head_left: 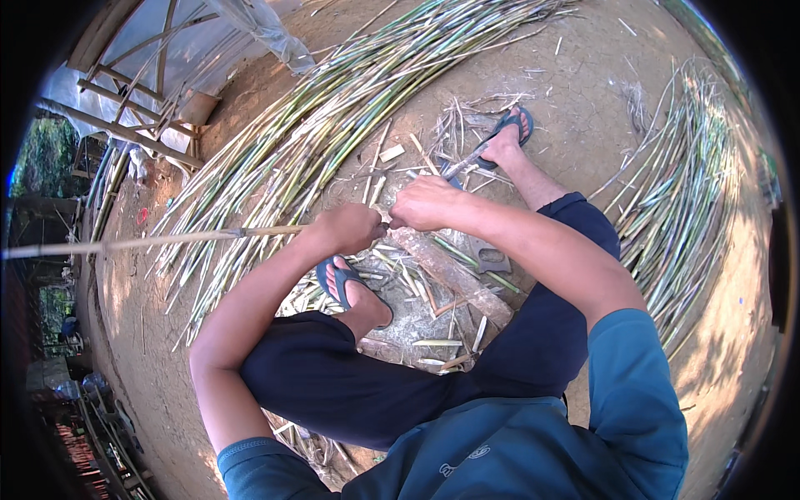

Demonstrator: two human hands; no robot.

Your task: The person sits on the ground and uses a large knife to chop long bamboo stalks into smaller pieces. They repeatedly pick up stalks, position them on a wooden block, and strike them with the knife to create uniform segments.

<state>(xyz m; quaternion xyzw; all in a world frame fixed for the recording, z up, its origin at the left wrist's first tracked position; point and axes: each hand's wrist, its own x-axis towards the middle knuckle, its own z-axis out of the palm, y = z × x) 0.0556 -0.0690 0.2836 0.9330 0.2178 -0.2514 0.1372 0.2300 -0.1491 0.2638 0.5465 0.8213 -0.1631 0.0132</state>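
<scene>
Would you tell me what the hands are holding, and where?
Both hands, left hand and right hand, grip the near end of a long bamboo stick.

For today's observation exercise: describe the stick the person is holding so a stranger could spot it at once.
Start at the big heap of green stalks on the dirt ground. In front of it, the left hand and right hand grip one pale stick. Unlike the piled ones, it is raised, reaching left.

cane (167, 240) tip cut off (left edge), knife blade hidden
</scene>
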